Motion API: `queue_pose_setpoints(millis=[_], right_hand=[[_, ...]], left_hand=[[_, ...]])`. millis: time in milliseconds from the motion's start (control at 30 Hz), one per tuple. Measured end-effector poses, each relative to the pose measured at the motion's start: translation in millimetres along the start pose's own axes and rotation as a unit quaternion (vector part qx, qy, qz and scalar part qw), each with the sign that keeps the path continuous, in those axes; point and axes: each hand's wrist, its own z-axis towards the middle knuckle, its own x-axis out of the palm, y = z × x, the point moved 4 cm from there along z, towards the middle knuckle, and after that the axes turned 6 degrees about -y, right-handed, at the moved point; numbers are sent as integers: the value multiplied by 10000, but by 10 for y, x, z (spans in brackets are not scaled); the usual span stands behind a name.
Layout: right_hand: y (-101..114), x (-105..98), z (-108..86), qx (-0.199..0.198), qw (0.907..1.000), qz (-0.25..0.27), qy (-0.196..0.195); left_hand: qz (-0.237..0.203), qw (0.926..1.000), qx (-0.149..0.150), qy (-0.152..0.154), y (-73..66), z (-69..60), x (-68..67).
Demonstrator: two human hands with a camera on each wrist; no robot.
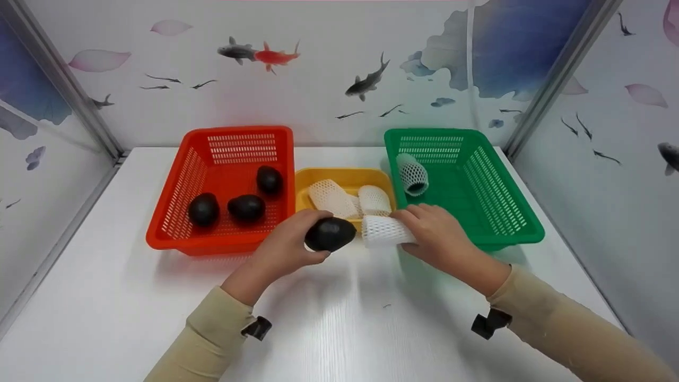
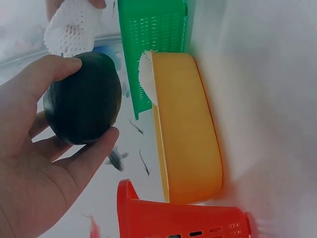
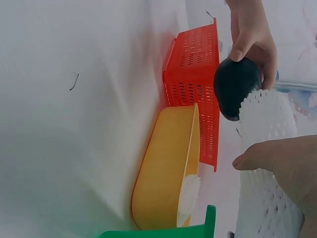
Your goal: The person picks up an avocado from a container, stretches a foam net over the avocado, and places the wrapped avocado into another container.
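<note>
My left hand grips a dark avocado between thumb and fingers, above the table's middle. In my right hand is a white foam net sleeve, its open end turned toward the avocado's narrow end. In the head view a small gap shows between the two. The left wrist view shows the avocado held at its sides, the thumb on top. From the right wrist, the thumb lies across the foam net sleeve; most of the other fingers are hidden.
A red basket at left holds three avocados. The yellow bin in the middle holds several foam net sleeves. In the green basket at right lies a sleeved avocado. Patterned walls enclose the white table.
</note>
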Motion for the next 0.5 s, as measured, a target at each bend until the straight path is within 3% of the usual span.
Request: queue_pose_setpoints(millis=[500], right_hand=[[14, 103, 42, -4, 9998, -93, 155]], left_hand=[[-829, 9965, 38, 66, -84, -21, -30]])
